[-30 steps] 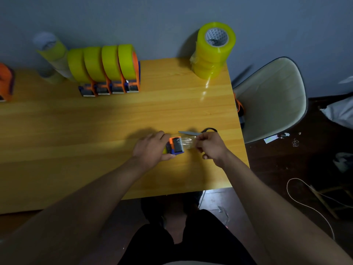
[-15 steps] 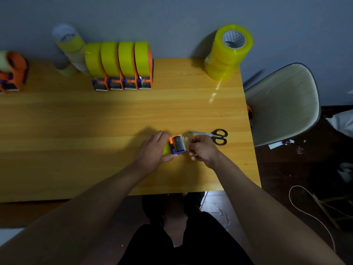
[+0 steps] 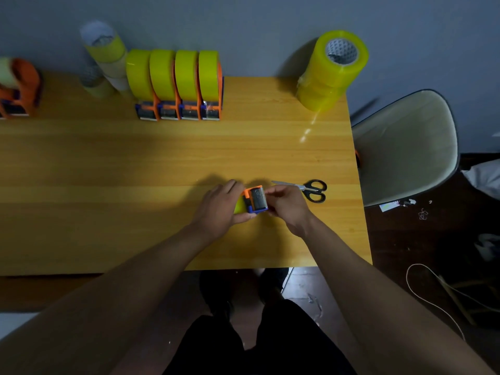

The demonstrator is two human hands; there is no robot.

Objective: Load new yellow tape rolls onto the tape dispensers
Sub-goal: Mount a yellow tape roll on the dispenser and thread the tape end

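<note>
Right hand (image 3: 286,205) closer against dispenser (image 3: 254,199)

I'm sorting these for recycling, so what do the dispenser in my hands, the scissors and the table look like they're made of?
Dispenser: apparently moulded plastic, matte orange and blue, with a greyish toothed strip that might be metal.
Scissors: shiny silvery blades, likely steel; glossy black handles, probably plastic.
Table: wood or wood-look laminate, with grain stripes and a smooth sheen reflecting light.

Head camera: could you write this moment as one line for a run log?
step: loading tape | left hand: grips tape dispenser | right hand: fingers at its blade end | scissors: on table | loaded dispensers: rowed by wall
</note>
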